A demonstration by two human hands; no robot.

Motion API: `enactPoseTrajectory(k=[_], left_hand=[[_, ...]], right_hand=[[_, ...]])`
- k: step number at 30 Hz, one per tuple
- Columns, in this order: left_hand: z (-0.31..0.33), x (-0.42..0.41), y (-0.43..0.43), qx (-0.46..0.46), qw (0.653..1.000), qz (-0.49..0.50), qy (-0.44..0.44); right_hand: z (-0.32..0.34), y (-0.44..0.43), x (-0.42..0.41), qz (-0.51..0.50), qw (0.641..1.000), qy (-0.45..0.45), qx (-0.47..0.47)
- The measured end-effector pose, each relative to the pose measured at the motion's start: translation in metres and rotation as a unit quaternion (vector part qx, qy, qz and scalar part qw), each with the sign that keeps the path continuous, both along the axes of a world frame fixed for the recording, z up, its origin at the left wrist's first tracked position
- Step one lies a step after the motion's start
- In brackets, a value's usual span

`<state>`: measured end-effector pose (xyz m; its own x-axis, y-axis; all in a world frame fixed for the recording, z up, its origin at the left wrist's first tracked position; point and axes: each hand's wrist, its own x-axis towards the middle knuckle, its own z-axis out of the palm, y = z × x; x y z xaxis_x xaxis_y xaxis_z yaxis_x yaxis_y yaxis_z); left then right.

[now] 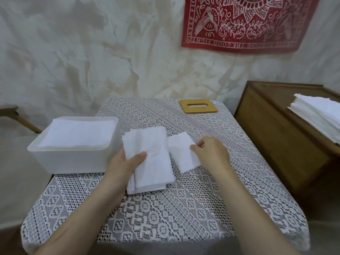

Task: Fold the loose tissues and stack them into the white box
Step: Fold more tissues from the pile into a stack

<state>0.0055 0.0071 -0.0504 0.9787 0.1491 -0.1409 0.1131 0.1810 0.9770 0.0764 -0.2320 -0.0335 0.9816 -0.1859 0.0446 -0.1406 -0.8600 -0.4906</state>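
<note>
Gripping the folded stack (pixel 156 173) one-sided, left hand (pixel 123 165) probably risked fanning it while right hand (pixel 211 153) pinched the small tissue (pixel 181 155).

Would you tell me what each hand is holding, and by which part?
Left hand grips the folded tissue stack by its left edge, thumb on top; right hand pinches the smaller tissue by its right edge.

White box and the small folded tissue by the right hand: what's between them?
Head view: the larger folded tissue bundle, gripped by the left hand, lies between the white box and small folded tissue.
</note>
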Motion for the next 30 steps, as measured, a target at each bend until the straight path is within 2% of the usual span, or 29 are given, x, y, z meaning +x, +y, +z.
enactPoseTrajectory(k=[4, 11, 18, 24, 30], left_hand=[[0.001, -0.001, 0.000, 0.006, 1.000, -0.001, 0.003], [0.002, -0.002, 0.001, 0.016, 1.000, 0.001, 0.012], [0.002, -0.005, 0.002, 0.012, 1.000, -0.008, 0.012], [0.003, -0.006, -0.001, 0.011, 1.000, -0.013, 0.010], [0.004, -0.006, -0.002, 0.015, 1.000, -0.014, 0.007]], right_hand=[[-0.005, 0.001, 0.009, 0.006, 0.999, 0.018, 0.043], [0.004, -0.014, 0.000, -0.005, 0.993, -0.028, 0.118], [0.004, -0.025, -0.012, 0.004, 0.987, -0.067, 0.147], [-0.002, -0.027, -0.012, 0.021, 0.978, -0.031, 0.207], [-0.001, -0.021, -0.007, 0.042, 0.990, 0.010, 0.134]])
